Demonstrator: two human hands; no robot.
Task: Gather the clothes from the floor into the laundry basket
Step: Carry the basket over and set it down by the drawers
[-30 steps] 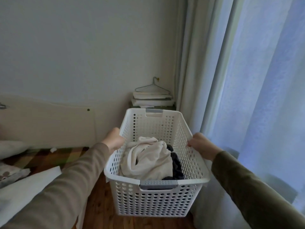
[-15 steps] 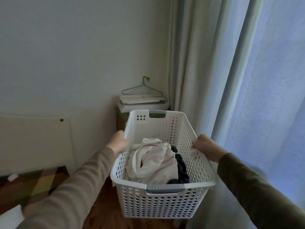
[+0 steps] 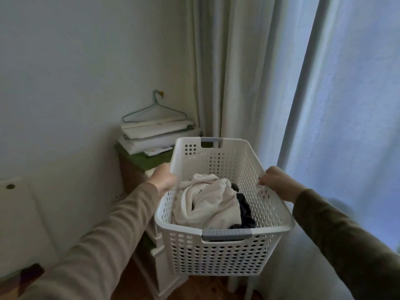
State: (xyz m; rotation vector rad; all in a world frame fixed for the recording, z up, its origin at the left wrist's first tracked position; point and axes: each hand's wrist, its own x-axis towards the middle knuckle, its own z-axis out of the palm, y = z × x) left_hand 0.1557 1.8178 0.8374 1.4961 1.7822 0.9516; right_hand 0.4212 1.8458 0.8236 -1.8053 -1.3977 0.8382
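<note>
I hold a white perforated laundry basket (image 3: 216,254) with grey handles up off the floor, in front of me. My left hand (image 3: 163,178) grips its left rim and my right hand (image 3: 276,182) grips its right rim. Inside lie a cream garment (image 3: 205,202) and, to its right, a dark garment (image 3: 244,210). No clothes show on the visible patch of wooden floor.
A small drawer unit with a green top (image 3: 151,161) stands against the wall behind the basket, with folded white items (image 3: 155,135) and a wire hanger (image 3: 154,111) above. Pale curtains (image 3: 249,72) hang at the right. Wooden floor (image 3: 207,289) shows below.
The basket has been carried closer to the corner, toward the drawer unit and curtains. The bedding and patterned rug at the left have slid out of view. Both hands keep their grip.
</note>
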